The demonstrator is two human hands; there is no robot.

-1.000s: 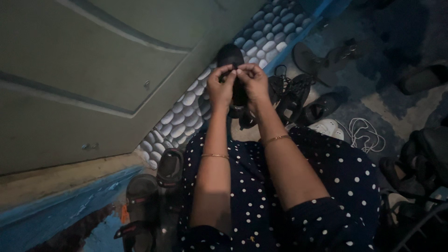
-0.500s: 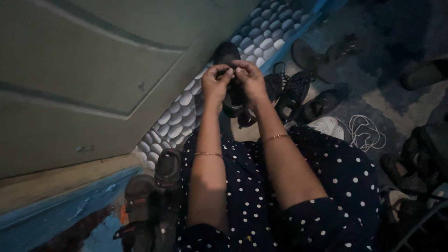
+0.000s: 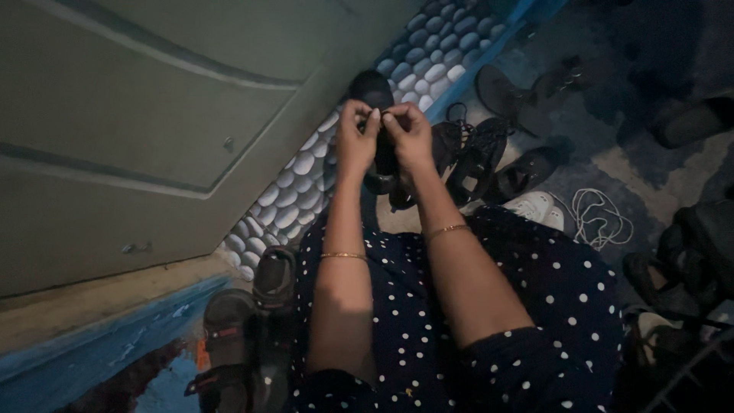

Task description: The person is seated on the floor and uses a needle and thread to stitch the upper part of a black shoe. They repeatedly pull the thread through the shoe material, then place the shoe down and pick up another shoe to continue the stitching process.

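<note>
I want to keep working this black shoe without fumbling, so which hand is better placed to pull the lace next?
Probably the right hand: its fingertips pinch at the top of the black shoe, while the left hand grips and steadies its side.

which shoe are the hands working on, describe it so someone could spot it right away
Start at the pebble mat running along the door. At its far end, in front of the dotted dress, the left hand and right hand meet over a black shoe. It is the only shoe lifted and held; the sandals beside it lie on the floor.
</note>
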